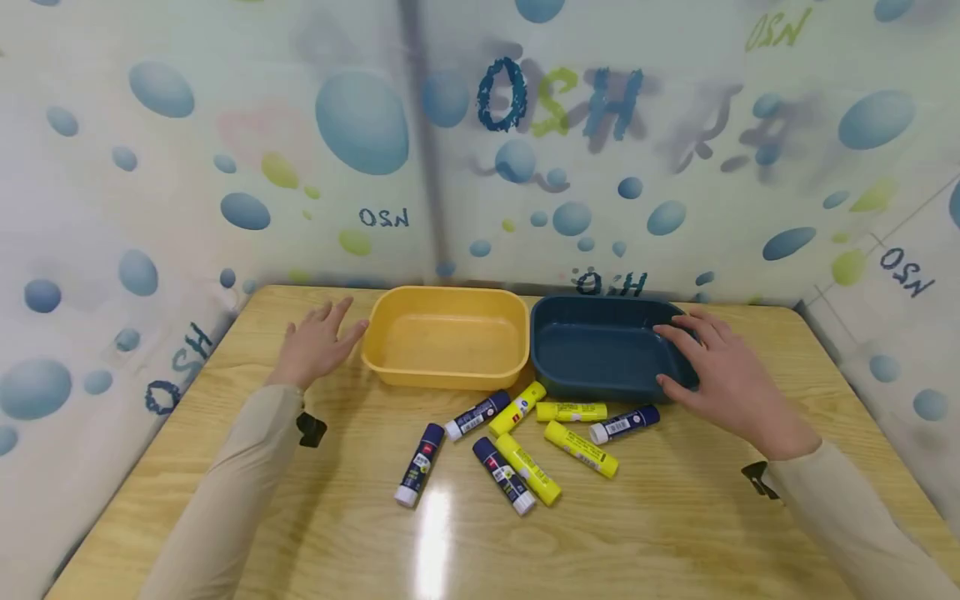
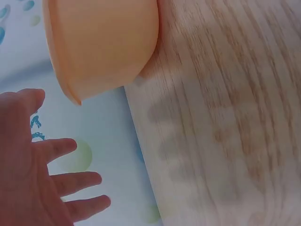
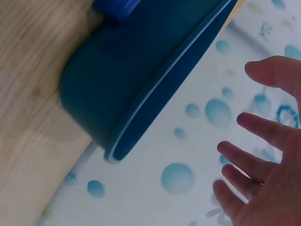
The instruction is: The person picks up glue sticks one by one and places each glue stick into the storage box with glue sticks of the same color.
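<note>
Two shallow rectangular bins stand side by side at the back of the table: a yellow bin and a dark blue bin. My left hand, fingers spread, is beside the yellow bin's left end; in the left wrist view a gap shows between thumb and rim. My right hand is over the dark blue bin's right end, fingers relaxed and holding nothing. In front of the bins lie several glue sticks, some yellow like the glue stick, others navy with white ends like the glue stick.
The wooden table ends at a wall covering printed with blue drops. The two bins are close together at their inner ends. Two glue sticks, one navy and one yellow, lie side by side nearer the front.
</note>
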A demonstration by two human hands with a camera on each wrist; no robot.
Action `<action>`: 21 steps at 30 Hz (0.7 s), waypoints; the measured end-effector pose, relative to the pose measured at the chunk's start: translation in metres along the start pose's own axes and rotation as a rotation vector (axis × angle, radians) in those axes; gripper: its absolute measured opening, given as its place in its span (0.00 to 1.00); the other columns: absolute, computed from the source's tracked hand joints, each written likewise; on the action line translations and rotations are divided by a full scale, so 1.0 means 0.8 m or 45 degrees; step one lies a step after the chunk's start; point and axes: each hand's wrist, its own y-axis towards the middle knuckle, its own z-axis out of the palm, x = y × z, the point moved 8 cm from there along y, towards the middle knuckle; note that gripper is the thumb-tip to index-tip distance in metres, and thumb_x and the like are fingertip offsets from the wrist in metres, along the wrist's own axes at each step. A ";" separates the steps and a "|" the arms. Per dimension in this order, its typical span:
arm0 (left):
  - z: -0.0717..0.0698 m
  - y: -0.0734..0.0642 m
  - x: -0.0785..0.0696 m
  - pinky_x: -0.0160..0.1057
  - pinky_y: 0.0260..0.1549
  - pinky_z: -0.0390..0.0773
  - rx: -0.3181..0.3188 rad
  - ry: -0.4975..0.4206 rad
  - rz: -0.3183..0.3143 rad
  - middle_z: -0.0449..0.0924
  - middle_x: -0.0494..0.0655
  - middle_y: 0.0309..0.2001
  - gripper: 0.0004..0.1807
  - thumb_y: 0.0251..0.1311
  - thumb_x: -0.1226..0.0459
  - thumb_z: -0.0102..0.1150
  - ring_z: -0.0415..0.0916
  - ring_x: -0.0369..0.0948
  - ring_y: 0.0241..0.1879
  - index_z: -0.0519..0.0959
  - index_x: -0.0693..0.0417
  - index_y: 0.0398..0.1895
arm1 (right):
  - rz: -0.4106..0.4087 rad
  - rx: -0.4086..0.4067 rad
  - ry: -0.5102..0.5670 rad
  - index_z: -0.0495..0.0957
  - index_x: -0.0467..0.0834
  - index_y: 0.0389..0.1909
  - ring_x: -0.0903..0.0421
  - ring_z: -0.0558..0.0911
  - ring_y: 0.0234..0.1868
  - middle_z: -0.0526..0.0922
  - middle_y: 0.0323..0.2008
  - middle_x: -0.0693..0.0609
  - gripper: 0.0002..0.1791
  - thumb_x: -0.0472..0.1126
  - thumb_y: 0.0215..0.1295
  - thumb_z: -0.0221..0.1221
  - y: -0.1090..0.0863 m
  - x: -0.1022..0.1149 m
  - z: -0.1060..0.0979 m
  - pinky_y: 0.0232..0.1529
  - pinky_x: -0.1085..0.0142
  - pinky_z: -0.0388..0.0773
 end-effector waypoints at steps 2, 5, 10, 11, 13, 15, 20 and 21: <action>0.002 0.003 -0.001 0.72 0.61 0.40 0.014 -0.004 0.002 0.47 0.71 0.71 0.42 0.71 0.38 0.28 0.45 0.67 0.68 0.48 0.59 0.76 | -0.065 -0.016 0.016 0.73 0.36 0.58 0.35 0.65 0.59 0.70 0.55 0.34 0.34 0.42 0.50 0.70 -0.003 0.014 -0.002 0.53 0.38 0.68; 0.005 0.006 -0.004 0.70 0.62 0.47 0.042 -0.026 0.002 0.52 0.72 0.69 0.41 0.72 0.40 0.28 0.51 0.67 0.66 0.48 0.60 0.76 | -0.152 -0.025 0.033 0.75 0.36 0.55 0.38 0.69 0.54 0.72 0.52 0.36 0.32 0.39 0.47 0.72 -0.007 0.033 -0.003 0.50 0.42 0.72; 0.008 0.011 -0.006 0.65 0.60 0.59 0.079 -0.078 0.014 0.59 0.73 0.66 0.41 0.73 0.41 0.30 0.58 0.67 0.63 0.50 0.65 0.74 | -0.212 0.051 0.037 0.77 0.37 0.51 0.44 0.72 0.50 0.74 0.48 0.41 0.28 0.39 0.48 0.73 -0.014 0.055 0.007 0.42 0.51 0.79; 0.008 0.012 -0.006 0.65 0.60 0.60 0.084 -0.083 0.017 0.60 0.73 0.65 0.41 0.73 0.42 0.30 0.59 0.66 0.63 0.50 0.66 0.74 | -0.215 0.073 0.037 0.78 0.37 0.50 0.45 0.73 0.49 0.75 0.48 0.42 0.27 0.40 0.49 0.73 -0.015 0.059 0.009 0.41 0.52 0.79; 0.009 0.014 -0.005 0.65 0.59 0.60 0.088 -0.092 0.023 0.61 0.72 0.65 0.41 0.73 0.42 0.31 0.60 0.66 0.62 0.51 0.67 0.73 | -0.221 0.122 0.035 0.79 0.38 0.49 0.47 0.74 0.48 0.76 0.47 0.44 0.25 0.40 0.50 0.73 -0.017 0.065 0.015 0.40 0.55 0.80; 0.010 0.017 -0.003 0.64 0.58 0.63 0.094 -0.101 0.024 0.63 0.72 0.63 0.40 0.73 0.42 0.31 0.63 0.66 0.61 0.53 0.67 0.72 | -0.236 0.166 0.040 0.80 0.39 0.47 0.49 0.75 0.46 0.76 0.46 0.46 0.23 0.40 0.50 0.73 -0.019 0.071 0.022 0.39 0.57 0.80; 0.010 0.022 -0.002 0.62 0.53 0.70 0.115 -0.128 0.024 0.69 0.73 0.58 0.39 0.73 0.43 0.32 0.69 0.63 0.56 0.57 0.68 0.70 | -0.301 0.268 0.088 0.80 0.40 0.46 0.52 0.77 0.42 0.77 0.43 0.48 0.22 0.38 0.49 0.73 -0.024 0.082 0.042 0.37 0.60 0.80; 0.010 0.023 -0.003 0.62 0.52 0.70 0.118 -0.136 0.031 0.69 0.73 0.58 0.39 0.73 0.43 0.33 0.70 0.63 0.55 0.58 0.69 0.69 | -0.309 0.295 0.094 0.80 0.40 0.46 0.52 0.77 0.41 0.77 0.42 0.49 0.22 0.38 0.49 0.73 -0.025 0.083 0.047 0.37 0.61 0.80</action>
